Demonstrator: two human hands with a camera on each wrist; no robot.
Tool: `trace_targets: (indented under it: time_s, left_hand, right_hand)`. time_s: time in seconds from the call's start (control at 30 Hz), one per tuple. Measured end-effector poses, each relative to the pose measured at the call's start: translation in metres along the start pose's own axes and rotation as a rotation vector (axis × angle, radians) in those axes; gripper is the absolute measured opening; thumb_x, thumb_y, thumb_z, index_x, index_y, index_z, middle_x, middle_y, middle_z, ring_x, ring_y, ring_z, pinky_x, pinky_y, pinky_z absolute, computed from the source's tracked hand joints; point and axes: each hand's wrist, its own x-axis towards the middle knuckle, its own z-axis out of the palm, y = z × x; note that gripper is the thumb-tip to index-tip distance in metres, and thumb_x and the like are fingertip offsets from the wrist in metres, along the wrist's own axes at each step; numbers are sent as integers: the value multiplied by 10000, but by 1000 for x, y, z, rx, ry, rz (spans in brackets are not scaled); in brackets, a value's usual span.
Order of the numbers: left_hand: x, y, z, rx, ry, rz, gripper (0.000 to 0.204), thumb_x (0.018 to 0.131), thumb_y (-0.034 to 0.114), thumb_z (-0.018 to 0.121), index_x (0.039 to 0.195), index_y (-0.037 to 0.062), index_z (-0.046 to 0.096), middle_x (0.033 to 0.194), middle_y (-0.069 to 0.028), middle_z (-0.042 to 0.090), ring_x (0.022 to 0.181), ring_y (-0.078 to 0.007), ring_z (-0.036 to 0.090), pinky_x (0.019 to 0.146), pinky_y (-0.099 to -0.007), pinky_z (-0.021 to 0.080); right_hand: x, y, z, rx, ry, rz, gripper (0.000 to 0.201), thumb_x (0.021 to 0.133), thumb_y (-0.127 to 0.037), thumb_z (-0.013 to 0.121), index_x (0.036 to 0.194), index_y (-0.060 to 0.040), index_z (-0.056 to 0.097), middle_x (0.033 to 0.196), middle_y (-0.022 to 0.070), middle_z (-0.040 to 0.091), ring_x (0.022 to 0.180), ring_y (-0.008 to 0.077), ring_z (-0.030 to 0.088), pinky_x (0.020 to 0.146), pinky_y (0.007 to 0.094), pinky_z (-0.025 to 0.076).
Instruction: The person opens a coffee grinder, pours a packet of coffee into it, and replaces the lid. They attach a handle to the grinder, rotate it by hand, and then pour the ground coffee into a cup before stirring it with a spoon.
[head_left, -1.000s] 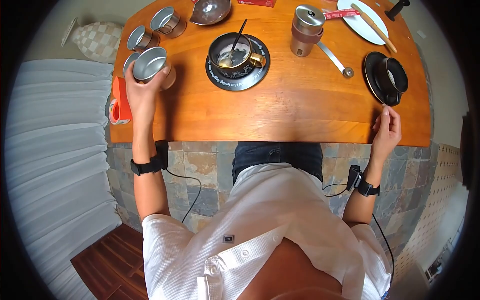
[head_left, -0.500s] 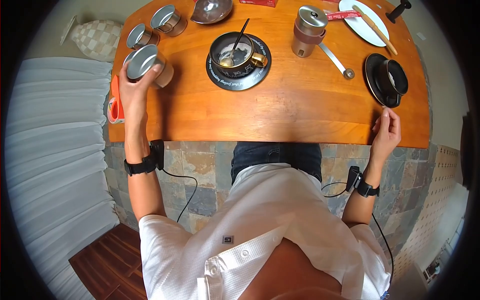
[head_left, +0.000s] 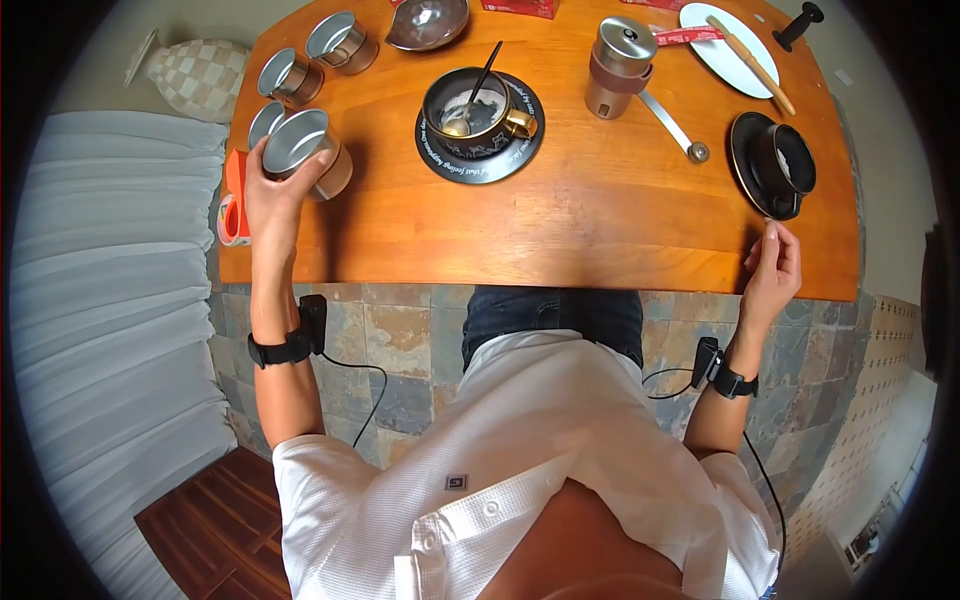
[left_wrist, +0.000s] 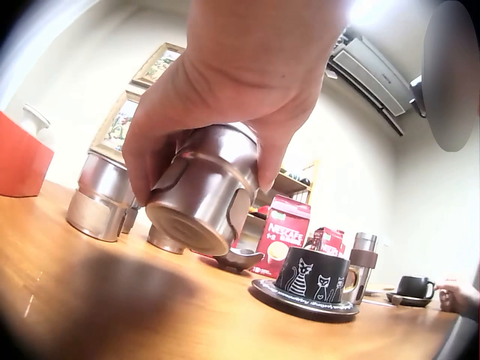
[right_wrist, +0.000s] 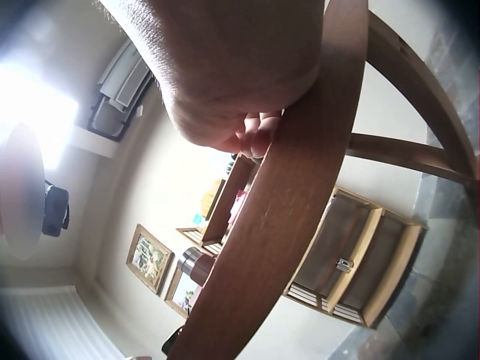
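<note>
My left hand (head_left: pixel 275 200) grips a silver metal cup (head_left: pixel 338 172) from the near left side, thumb and fingers round its upper wall. The left wrist view has this cup (left_wrist: pixel 202 202) raised over the table and tilted, its base showing. Close behind it stands a second metal cup (head_left: pixel 265 124), partly hidden by the held one. My right hand (head_left: pixel 772 272) rests at the table's front edge, fingers loosely curled and holding nothing. Its fingertips are right by the saucer (head_left: pixel 743 150) under a small black cup (head_left: pixel 792 165). The right wrist view mostly hides those fingers behind the table edge.
Two more metal cups (head_left: pixel 340 45) stand at the back left near a dark bowl (head_left: pixel 428 22). In the middle, a black cat-patterned cup (head_left: pixel 470 140) holds a spoon. A grinder (head_left: pixel 622 65), its crank (head_left: pixel 670 125) and a white plate (head_left: pixel 715 60) lie to the right.
The left hand and its metal cup have shifted slightly left and toward me, the cup leaning more. The right hand stays in place.
</note>
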Motion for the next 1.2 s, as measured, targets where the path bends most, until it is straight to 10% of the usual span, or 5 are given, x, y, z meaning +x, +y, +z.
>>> trace_targets:
  time_s: [0.87, 1.2]
  left_hand:
    - [29, 30, 26, -207, 0, 103, 813, 768, 304, 858, 1382, -24, 439, 1229, -136, 573, 1098, -195, 569, 902, -328, 470]
    - [82, 69, 67, 265, 15, 401, 893, 674, 354, 869, 1343, -79, 468, 1283, -251, 555, 1185, -357, 573, 960, -410, 501]
  right_hand:
    - [0, 0, 2, 10, 6, 17, 156, 1008, -164, 621, 1061, -24, 667, 733, -24, 560, 607, 28, 471, 546, 181, 371]
    - [-1, 0, 3, 22, 1, -2, 161, 1013, -166, 614, 1070, -27, 673, 745, -29, 561, 619, 23, 468, 552, 177, 366]
